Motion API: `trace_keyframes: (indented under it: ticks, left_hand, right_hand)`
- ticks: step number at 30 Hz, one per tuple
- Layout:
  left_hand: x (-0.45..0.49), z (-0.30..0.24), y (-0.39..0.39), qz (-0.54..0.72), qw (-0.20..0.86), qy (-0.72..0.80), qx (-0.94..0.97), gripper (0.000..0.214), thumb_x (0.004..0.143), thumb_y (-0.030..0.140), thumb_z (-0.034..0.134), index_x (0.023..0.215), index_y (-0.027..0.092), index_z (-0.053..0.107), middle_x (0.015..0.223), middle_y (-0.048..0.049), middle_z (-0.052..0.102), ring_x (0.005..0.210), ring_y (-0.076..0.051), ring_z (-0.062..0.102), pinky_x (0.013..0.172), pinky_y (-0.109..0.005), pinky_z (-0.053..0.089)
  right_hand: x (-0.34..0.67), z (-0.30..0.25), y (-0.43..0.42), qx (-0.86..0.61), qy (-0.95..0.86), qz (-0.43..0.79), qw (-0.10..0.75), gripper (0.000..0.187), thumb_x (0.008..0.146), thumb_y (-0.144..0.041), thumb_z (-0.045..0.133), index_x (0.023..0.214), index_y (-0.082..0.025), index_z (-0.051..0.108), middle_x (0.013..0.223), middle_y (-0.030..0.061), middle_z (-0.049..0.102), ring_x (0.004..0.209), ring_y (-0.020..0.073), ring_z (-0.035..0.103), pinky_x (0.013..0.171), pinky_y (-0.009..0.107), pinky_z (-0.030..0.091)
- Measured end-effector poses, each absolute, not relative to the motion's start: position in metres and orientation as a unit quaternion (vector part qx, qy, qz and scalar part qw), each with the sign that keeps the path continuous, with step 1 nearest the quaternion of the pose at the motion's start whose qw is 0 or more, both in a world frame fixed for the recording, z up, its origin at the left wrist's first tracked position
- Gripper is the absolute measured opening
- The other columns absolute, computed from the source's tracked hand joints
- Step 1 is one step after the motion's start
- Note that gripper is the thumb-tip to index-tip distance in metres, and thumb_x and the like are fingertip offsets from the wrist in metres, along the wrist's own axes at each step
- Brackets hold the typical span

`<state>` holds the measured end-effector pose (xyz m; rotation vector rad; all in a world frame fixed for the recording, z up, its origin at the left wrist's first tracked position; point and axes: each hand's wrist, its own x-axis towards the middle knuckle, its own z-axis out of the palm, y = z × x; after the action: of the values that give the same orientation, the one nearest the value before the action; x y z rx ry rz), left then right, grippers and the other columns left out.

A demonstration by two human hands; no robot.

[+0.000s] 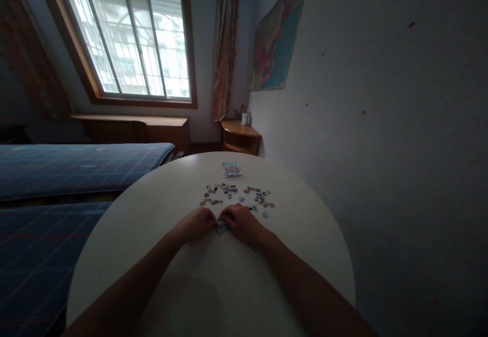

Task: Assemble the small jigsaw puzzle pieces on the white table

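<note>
Both of my hands rest on a round white table (160, 225), close together. My left hand (198, 223) and my right hand (241, 223) have their fingers curled and pinched around a small cluster of joined jigsaw pieces (221, 227) between them. Just beyond the hands lie several loose jigsaw pieces (236, 196), scattered across the table. Farther back sits a small picture card or packet (231, 169).
A bed with a blue checked cover (57, 174) runs along the left of the table. A plain wall (381, 149) stands close on the right. Behind are a window (129, 37), a low wooden cabinet (152, 128) and a corner shelf (240, 136).
</note>
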<state>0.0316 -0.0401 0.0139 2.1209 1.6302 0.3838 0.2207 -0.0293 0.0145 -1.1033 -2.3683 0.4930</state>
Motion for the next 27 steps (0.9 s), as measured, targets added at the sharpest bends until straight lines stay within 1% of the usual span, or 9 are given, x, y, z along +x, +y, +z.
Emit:
trace_keyframes:
  ticks: [2,7,11,16,20,24,27]
  left_hand:
    - [0.032,0.015,-0.041,0.134,0.221,0.593,0.763,0.021,0.077,0.028,0.058,0.082,0.016,0.075,0.075,-0.006,0.072,0.072,-0.018,0.064,0.062,-0.025,0.04]
    - [0.034,0.02,-0.043,0.117,0.214,0.592,0.768,0.024,0.079,0.025,0.055,0.078,0.016,0.076,0.072,-0.0058,0.073,0.07,-0.017,0.064,0.063,-0.024,0.041]
    - [0.034,0.022,-0.045,0.122,0.225,0.587,0.768,0.023,0.079,0.028,0.056,0.079,0.016,0.076,0.072,-0.0052,0.072,0.068,-0.016,0.063,0.06,-0.023,0.04]
    - [0.036,0.024,-0.049,0.11,0.179,0.613,0.761,0.021,0.076,0.032,0.061,0.083,0.019,0.076,0.079,-0.0066,0.072,0.072,-0.018,0.064,0.06,-0.025,0.04]
    - [0.037,0.022,-0.049,0.1,0.177,0.619,0.758,0.02,0.076,0.031,0.061,0.084,0.02,0.076,0.084,-0.0077,0.073,0.077,-0.02,0.066,0.063,-0.025,0.042]
    - [0.036,0.018,-0.045,0.108,0.182,0.614,0.76,0.021,0.076,0.03,0.059,0.082,0.019,0.076,0.082,-0.0079,0.074,0.077,-0.021,0.066,0.065,-0.026,0.043]
    - [0.035,0.016,-0.044,0.11,0.189,0.606,0.765,0.021,0.077,0.029,0.058,0.082,0.018,0.075,0.08,-0.0079,0.074,0.075,-0.02,0.066,0.065,-0.025,0.042]
  right_hand:
    - [0.221,0.016,-0.03,-0.403,-0.865,0.182,0.236,0.019,0.091,-0.02,0.055,0.098,-0.019,0.073,0.097,0.0049,0.074,0.093,0.017,0.062,0.084,0.027,0.043]
    - [0.221,0.018,-0.031,-0.409,-0.861,0.187,0.236,0.018,0.091,-0.02,0.055,0.097,-0.019,0.073,0.097,0.0054,0.074,0.094,0.0173,0.062,0.083,0.028,0.043]
    - [0.22,0.016,-0.03,-0.406,-0.86,0.188,0.246,0.017,0.09,-0.02,0.056,0.095,-0.018,0.073,0.095,0.0052,0.074,0.092,0.0171,0.062,0.083,0.027,0.043]
    - [0.221,0.011,-0.028,-0.407,-0.857,0.188,0.255,0.016,0.089,-0.019,0.057,0.095,-0.019,0.072,0.094,0.0046,0.073,0.09,0.0165,0.062,0.081,0.026,0.043]
    - [0.219,0.008,-0.028,-0.411,-0.859,0.17,0.254,0.015,0.091,-0.018,0.056,0.096,-0.018,0.069,0.095,0.0047,0.073,0.092,0.0164,0.061,0.084,0.027,0.041]
    - [0.211,0.004,-0.032,-0.434,-0.854,0.135,0.255,0.013,0.091,-0.018,0.054,0.097,-0.017,0.066,0.097,0.0059,0.071,0.095,0.0183,0.058,0.084,0.03,0.039]
    - [0.207,0.002,-0.035,-0.445,-0.852,0.115,0.25,0.015,0.093,-0.019,0.051,0.097,-0.017,0.065,0.099,0.0071,0.07,0.097,0.0196,0.057,0.084,0.032,0.037]
